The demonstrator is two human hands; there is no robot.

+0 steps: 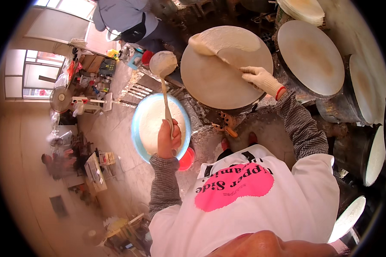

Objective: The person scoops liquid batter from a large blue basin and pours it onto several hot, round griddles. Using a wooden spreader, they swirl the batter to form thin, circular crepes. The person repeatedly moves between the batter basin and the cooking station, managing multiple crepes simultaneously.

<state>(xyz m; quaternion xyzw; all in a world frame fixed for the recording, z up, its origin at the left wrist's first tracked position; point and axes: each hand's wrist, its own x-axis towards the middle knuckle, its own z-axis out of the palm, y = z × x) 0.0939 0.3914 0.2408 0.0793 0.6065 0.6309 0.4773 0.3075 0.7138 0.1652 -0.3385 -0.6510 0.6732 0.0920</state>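
My bare left hand (169,138) grips the handle of a long ladle (164,93). Pale batter coats the ladle's round bowl, which is up beyond the blue basin (135,144) and just left of the griddle's rim. Pale batter (149,128) fills much of that basin, below my left hand. On my right hand (260,78) is a cream knit glove with a red cuff. It holds a thin wooden spreader (227,62) over the round griddle (209,83). The spreader's far end meets the edge of a pale batter sheet (236,38), which bulges up at its left side.
More round griddles (310,59) curve along my right side. A stack of thin pancakes (304,11) is at the far right. A red container (187,159) stands beside the basin. Another person (125,19) stands at the upper left. A pedestal fan (61,99) is farther left.
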